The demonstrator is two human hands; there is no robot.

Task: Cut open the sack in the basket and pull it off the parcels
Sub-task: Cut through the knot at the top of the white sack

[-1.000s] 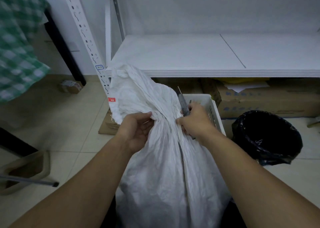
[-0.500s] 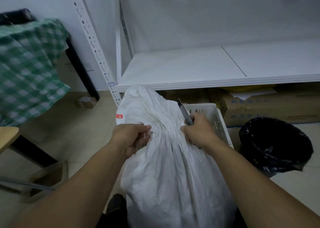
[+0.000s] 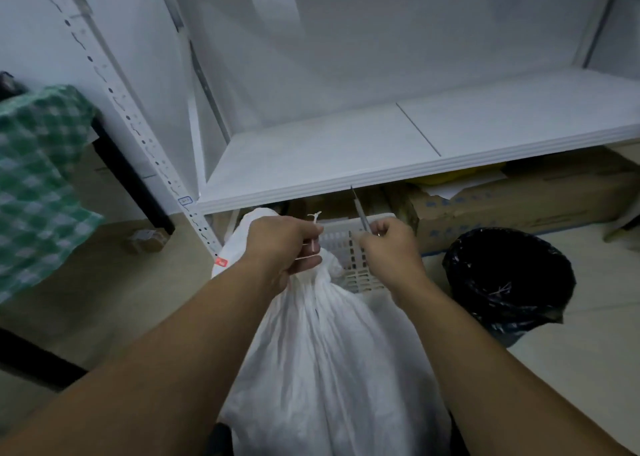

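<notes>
A white woven sack (image 3: pixel 332 362) stands in a white slotted plastic basket (image 3: pixel 356 265) on the floor, its neck bunched and tied with a thin white cord (image 3: pixel 313 217). My left hand (image 3: pixel 282 244) grips the gathered neck, the cord's knot sticking up above my fingers. My right hand (image 3: pixel 389 244) holds a slim utility knife (image 3: pixel 358 207) just right of the neck, blade pointing up and away, clear of the sack. The parcels are hidden inside the sack.
A white metal shelf (image 3: pixel 346 150) juts out right above the basket. Cardboard boxes (image 3: pixel 519 199) lie under the shelf. A black-lined bin (image 3: pixel 509 282) stands to the right. A green checked cloth (image 3: pixel 38 178) hangs at the left. Tiled floor surrounds the basket.
My left hand has closed tighter round the sack's neck and the cord knot now shows above it. My right hand has drawn the knife away from the sack to the right.
</notes>
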